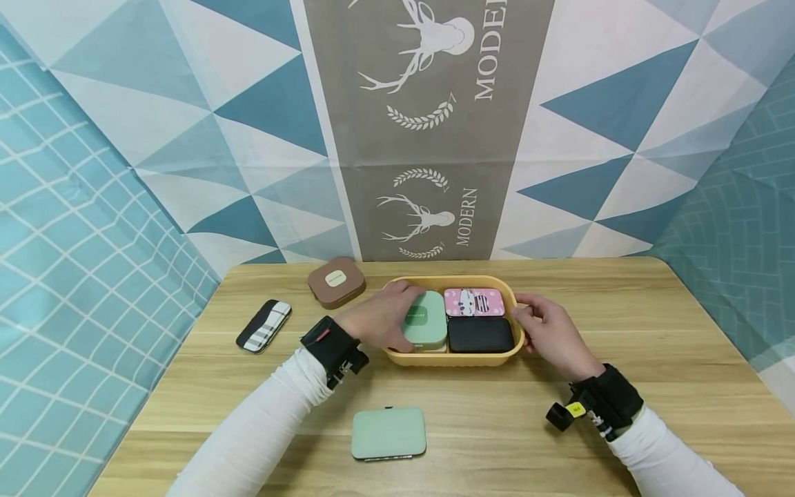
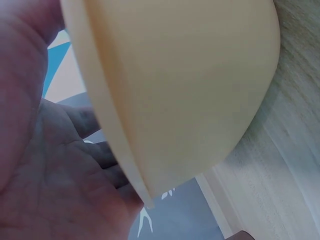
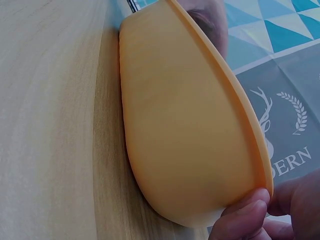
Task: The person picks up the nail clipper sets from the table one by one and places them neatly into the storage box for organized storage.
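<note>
A yellow plastic basket stands toward the back of the table. My left hand reaches over its left end and grips a light green square case, thumb on the near side and fingers on the far side. In the left wrist view the basket wall hides that case. Beside it in the basket lie a pink tin with a cartoon print and a black textured case. My right hand pinches the basket's right rim, with fingertips against the outer wall in the right wrist view.
On the wooden table, a brown case with a cream label lies at the back left. A black-and-white plaid case is farther left. Nearer the front lies a flat mint green case. A patterned cloth hangs behind.
</note>
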A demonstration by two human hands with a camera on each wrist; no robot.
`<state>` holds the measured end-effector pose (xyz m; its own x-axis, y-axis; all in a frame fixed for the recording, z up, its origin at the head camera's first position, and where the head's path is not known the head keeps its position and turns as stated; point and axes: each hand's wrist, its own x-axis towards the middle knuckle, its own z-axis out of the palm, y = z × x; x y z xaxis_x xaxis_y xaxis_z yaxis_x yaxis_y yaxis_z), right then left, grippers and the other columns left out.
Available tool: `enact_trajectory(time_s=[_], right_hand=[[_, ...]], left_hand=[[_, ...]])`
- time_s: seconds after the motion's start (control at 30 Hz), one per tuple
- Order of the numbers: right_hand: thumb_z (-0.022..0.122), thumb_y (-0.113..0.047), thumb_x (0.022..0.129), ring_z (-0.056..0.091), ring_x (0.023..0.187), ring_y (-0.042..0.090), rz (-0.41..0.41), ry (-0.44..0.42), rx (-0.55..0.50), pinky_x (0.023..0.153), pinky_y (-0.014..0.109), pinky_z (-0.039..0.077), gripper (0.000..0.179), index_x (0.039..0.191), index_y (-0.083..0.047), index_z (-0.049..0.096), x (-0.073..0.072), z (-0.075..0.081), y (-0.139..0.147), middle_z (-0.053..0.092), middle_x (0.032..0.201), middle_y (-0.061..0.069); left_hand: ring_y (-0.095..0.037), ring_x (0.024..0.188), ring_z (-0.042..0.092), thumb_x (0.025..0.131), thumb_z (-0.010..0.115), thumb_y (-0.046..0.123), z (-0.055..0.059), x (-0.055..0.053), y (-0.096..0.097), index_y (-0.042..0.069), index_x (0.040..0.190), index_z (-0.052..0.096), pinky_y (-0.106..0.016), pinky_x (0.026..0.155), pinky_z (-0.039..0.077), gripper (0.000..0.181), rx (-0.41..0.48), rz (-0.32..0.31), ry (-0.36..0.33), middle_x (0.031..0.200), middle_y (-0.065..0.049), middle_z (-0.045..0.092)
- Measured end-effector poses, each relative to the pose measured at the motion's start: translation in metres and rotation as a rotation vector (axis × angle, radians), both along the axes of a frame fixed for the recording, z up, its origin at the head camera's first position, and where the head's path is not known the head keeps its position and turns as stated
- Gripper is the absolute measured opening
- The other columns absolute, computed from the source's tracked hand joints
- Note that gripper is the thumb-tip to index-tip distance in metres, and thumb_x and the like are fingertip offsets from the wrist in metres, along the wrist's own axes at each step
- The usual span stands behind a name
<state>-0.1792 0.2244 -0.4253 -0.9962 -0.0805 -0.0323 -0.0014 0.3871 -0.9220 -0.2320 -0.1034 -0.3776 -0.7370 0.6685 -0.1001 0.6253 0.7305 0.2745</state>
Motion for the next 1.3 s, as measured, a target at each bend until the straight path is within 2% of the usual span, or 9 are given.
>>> enact_trajectory(time_s=[0.53,0.83,1.07,1.3], right_hand=[[0.052,-0.018,0.113,0.058,0.067,0.020,0.003,0.002,-0.002,0.056,0.031,0.054,0.047,0.154,0.005,0.046,0.001,0.002,-0.001,0.055,0.104,0.019],[0.052,-0.018,0.113,0.058,0.068,0.021,0.003,0.006,0.006,0.057,0.031,0.054,0.047,0.154,0.005,0.046,0.000,0.003,-0.001,0.054,0.104,0.019],[0.051,-0.018,0.114,0.058,0.069,0.020,0.000,0.003,0.005,0.057,0.032,0.055,0.047,0.154,0.005,0.046,0.001,0.002,-0.001,0.055,0.104,0.019],[0.052,-0.019,0.114,0.058,0.069,0.021,-0.001,-0.006,-0.001,0.057,0.032,0.055,0.047,0.154,0.005,0.045,0.002,0.003,-0.001,0.055,0.105,0.019]], left_hand=[[-0.029,0.134,0.045,0.079,0.094,0.034,-0.001,0.004,-0.004,0.002,0.160,0.039,-0.040,0.110,0.044,0.104,0.038,-0.006,-0.005,0.148,-0.016,0.046],[-0.025,0.128,0.046,0.080,0.093,0.037,0.002,0.004,-0.009,0.004,0.158,0.042,-0.037,0.107,0.045,0.099,0.072,-0.017,0.001,0.144,-0.012,0.047],[-0.027,0.135,0.044,0.083,0.088,0.043,0.003,0.007,-0.014,0.005,0.161,0.041,-0.040,0.110,0.043,0.098,0.150,-0.010,-0.018,0.153,-0.014,0.043],[-0.031,0.144,0.041,0.091,0.084,0.038,0.006,0.009,-0.019,0.003,0.160,0.042,-0.043,0.117,0.040,0.088,0.229,0.014,0.008,0.158,-0.016,0.042]])
